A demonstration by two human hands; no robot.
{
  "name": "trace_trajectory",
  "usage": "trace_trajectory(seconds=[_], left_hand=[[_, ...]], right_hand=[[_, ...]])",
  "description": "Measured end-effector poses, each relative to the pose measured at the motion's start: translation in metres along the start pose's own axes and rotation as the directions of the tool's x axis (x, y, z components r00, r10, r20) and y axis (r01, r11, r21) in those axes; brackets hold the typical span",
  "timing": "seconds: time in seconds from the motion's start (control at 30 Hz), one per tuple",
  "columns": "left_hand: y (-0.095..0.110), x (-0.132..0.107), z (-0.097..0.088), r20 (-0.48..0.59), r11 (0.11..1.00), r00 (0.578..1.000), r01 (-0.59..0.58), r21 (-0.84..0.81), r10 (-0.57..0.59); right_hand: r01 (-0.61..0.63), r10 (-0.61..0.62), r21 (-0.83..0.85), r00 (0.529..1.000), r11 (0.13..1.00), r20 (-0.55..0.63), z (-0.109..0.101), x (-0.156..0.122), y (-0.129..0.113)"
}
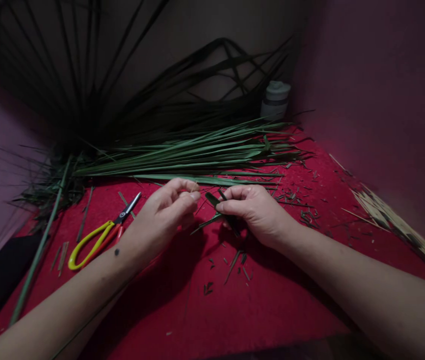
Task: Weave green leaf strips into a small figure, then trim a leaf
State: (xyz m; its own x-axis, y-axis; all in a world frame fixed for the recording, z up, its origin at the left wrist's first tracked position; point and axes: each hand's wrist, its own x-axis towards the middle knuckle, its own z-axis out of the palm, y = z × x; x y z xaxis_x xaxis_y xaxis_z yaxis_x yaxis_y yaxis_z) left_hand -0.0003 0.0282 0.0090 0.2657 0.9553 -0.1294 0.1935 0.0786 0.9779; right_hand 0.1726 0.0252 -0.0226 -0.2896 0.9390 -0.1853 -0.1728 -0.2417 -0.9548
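My right hand [253, 212] pinches a folded dark green leaf strip [231, 215] between thumb and fingers, and thin ends stick out to its left. Beside it, a short gap away, my left hand [169, 210] is closed with thumb against fingertips; whatever lies in that pinch is too small to make out. Close by the left wrist lie scissors [102, 240] with yellow and red handles, blades pointing away from me. A long thin strip runs along under my left forearm. Just beyond both hands lies a bundle of long green leaf blades [182, 157].
A red work surface [212, 320] carries scattered leaf scraps [208, 288]. Pale thin sticks [392, 217] lie at the right. A white container [275, 100] stands at the back, near a dark fan-shaped palm leaf [88, 100]. A green stalk [42, 245] slants down the left side.
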Motion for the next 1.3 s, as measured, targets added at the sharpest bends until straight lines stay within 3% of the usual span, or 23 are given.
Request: trace_trajectory(seconds=[0.1, 0.27, 0.57, 0.93, 1.3], left_hand=[[0.005, -0.002, -0.003, -0.027, 0.973, 0.996, -0.078, 0.219, 0.086], [0.009, -0.005, -0.002, 0.145, 0.908, 0.979, -0.187, 0.376, 0.141], [-0.002, -0.007, 0.003, 0.071, 0.894, 0.988, -0.155, 0.421, 0.137], [0.002, -0.009, 0.002, -0.006, 0.879, 0.992, -0.111, 0.464, 0.128], [0.000, -0.009, 0.004, -0.014, 0.889, 0.992, -0.106, 0.446, 0.126]], right_hand=[[0.006, -0.005, 0.013, 1.000, 1.000, -0.012, -0.001, 0.000, 0.001], [0.018, -0.018, -0.021, 1.000, 1.000, -0.013, -0.001, 0.000, 0.001], [-0.012, 0.010, 0.048, 1.000, 0.999, 0.025, -0.001, 0.002, 0.004], [-0.107, 0.090, 0.169, 0.990, 0.980, 0.107, -0.004, 0.003, 0.006], [-0.006, 0.000, 0.099, 0.998, 0.995, 0.065, -0.001, 0.003, 0.006]])
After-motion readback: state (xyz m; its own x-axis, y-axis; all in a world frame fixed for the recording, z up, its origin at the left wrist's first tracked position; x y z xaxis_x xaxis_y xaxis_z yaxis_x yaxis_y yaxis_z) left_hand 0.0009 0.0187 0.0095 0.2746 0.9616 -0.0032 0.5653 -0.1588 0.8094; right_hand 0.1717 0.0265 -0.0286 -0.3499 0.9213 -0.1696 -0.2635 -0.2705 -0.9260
